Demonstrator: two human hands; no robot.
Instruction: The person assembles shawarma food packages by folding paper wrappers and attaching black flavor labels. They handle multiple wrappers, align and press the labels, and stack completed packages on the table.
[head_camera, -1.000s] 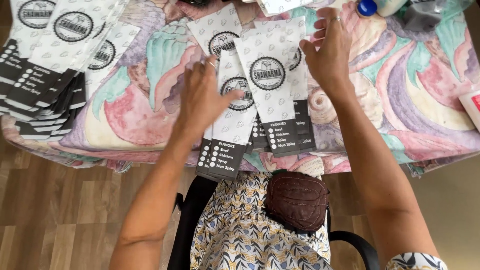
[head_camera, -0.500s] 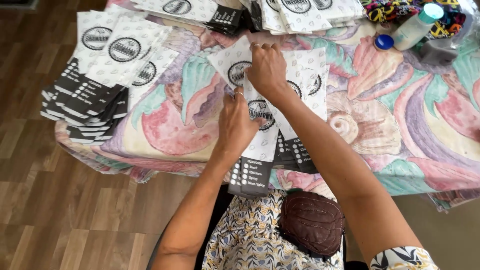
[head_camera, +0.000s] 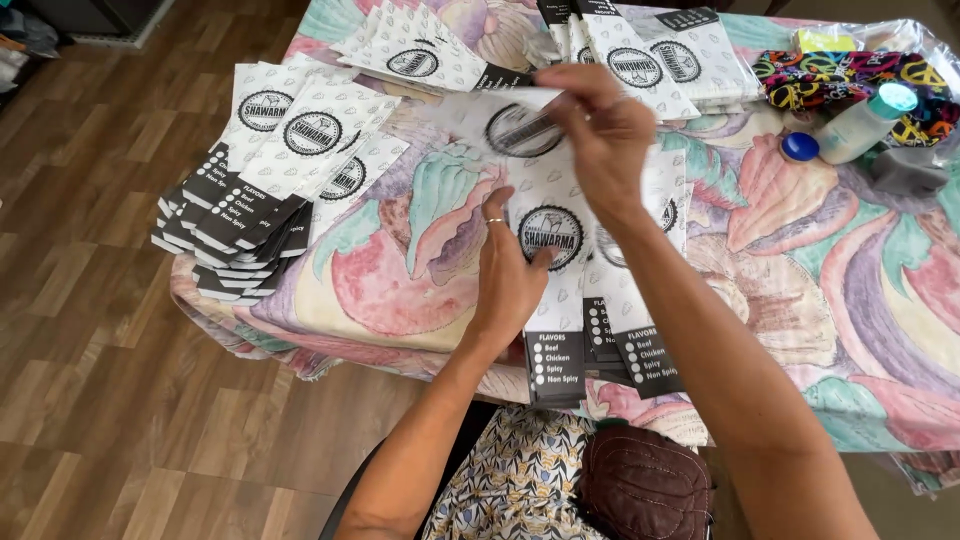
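A table draped in a pastel swirl-patterned cloth (head_camera: 400, 270) is covered with stacks of white paper sleeves with round black emblems and black ends (head_camera: 270, 170), fanned at its left edge and far side. One blurred white paper sleeve (head_camera: 500, 120) is pinched in the closed fingers of the right hand (head_camera: 600, 135) above the table's middle. A short pile of the same sleeves (head_camera: 560, 290) at the near edge is pressed flat by the left hand (head_camera: 510, 270), fingers narrowly spread.

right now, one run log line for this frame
left hand: pressing paper sleeve stack | right hand: lifting one paper sleeve | surface: floral tablecloth
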